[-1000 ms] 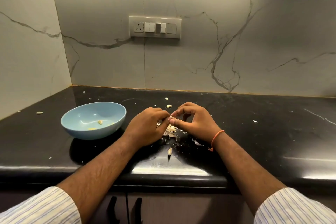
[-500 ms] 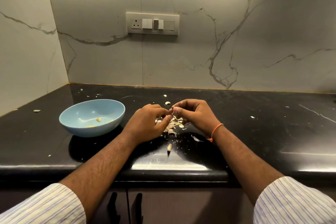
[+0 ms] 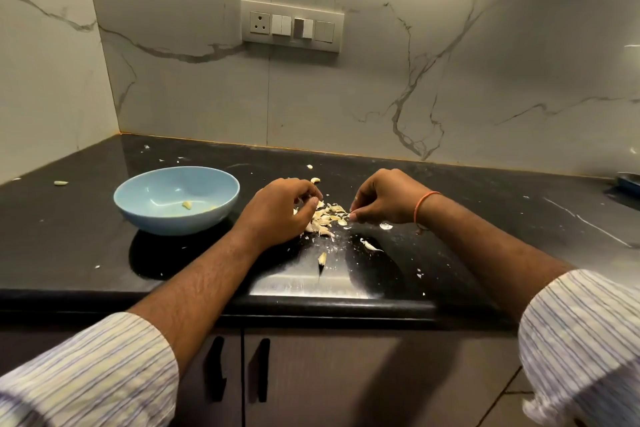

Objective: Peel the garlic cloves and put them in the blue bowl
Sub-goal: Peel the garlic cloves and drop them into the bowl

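Nearest, two striped sleeves (image 3: pixel 93 371) frame the cabinet doors (image 3: pixel 294 374) below the black countertop (image 3: pixel 485 253). Just past its front edge lies a single garlic clove (image 3: pixel 322 258). Beyond that, the left hand (image 3: pixel 277 215) and right hand (image 3: pixel 384 199) sit on either side of a pile of garlic cloves and skins (image 3: pixel 327 217), apart from each other. Both have their fingers curled; whether either pinches a clove or a bit of skin cannot be told. An orange thread (image 3: pixel 423 206) circles the right wrist. Left of the hands stands the blue bowl (image 3: pixel 138 198), with a peeled clove (image 3: pixel 187 205) inside. Farther back, a switch panel (image 3: pixel 292 25) sits on the marble wall.
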Motion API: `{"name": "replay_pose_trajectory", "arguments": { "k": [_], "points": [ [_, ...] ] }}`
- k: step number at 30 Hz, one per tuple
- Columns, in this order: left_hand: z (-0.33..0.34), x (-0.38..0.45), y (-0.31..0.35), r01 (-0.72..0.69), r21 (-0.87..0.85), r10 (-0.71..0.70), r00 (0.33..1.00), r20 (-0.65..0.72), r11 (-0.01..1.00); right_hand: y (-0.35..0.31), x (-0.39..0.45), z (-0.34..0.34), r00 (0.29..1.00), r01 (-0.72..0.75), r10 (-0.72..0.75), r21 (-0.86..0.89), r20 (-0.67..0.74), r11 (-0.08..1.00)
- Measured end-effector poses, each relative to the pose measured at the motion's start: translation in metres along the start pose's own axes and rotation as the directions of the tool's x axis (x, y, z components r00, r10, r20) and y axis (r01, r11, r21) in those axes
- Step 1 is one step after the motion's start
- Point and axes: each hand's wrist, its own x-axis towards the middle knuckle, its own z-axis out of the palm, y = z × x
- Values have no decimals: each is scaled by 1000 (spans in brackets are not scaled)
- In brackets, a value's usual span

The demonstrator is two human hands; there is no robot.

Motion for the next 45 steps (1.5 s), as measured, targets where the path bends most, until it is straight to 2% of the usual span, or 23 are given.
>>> {"name": "replay_pose_trajectory", "arguments": {
  "k": [6, 9, 11, 14, 17, 20, 22, 26, 31, 34, 38, 41, 45],
  "points": [
    [1, -1, -1, 0, -24, 0, 1000, 7, 1000, -7, -3, -23, 999, 21, -26, -177, -28, 984],
    [0, -1, -2, -6, -29, 6, 1000, -4, 1000, -15, 1, -6, 993, 118, -98, -422, 69, 899],
    [1, -2, -2, -14, -35, 14, 1000, -6, 999, -16, 3, -1, 990, 142, -117, -462, 82, 875],
    [1, -3, -3, -57, -51, 56, 998, -21, 997, -11, 5, -13, 989, 118, -138, -287, -53, 951],
    [1, -4, -1, -130, -84, 128, 991, -25, 988, -8, 5, -9, 986, 106, -87, 129, -145, 986],
    [-2, -5, 2, -158, -117, 155, 987, -28, 981, -8, 7, 9, 993, 95, -43, 537, -108, 838],
    [-4, -4, 2, -158, -117, 155, 987, -36, 980, -8, 9, 18, 996, 78, -27, 662, -87, 745],
    [-6, -3, 1, -132, -90, 129, 991, -39, 987, -7, 13, 35, 990, 124, -38, 722, -135, 681],
    [-6, 0, -3, -57, -97, 53, 998, -41, 994, -2, 16, 48, 971, 225, -89, 716, -223, 661],
    [-5, 0, -4, -45, -85, 42, 998, -41, 995, -2, 14, 56, 945, 296, -126, 631, -301, 716],
    [-4, 1, -5, -25, -146, 23, 1000, -13, 989, 0, 17, 63, 875, 385, -168, 440, -455, 811],
    [-3, 2, -8, -22, -151, 23, 1000, 3, 988, 1, 20, 66, 858, 403, -187, 402, -478, 823],
    [-2, 3, -11, -31, -151, 34, 999, 22, 988, 3, 19, 67, 895, 353, -128, 505, -427, 787]
  ]
}}
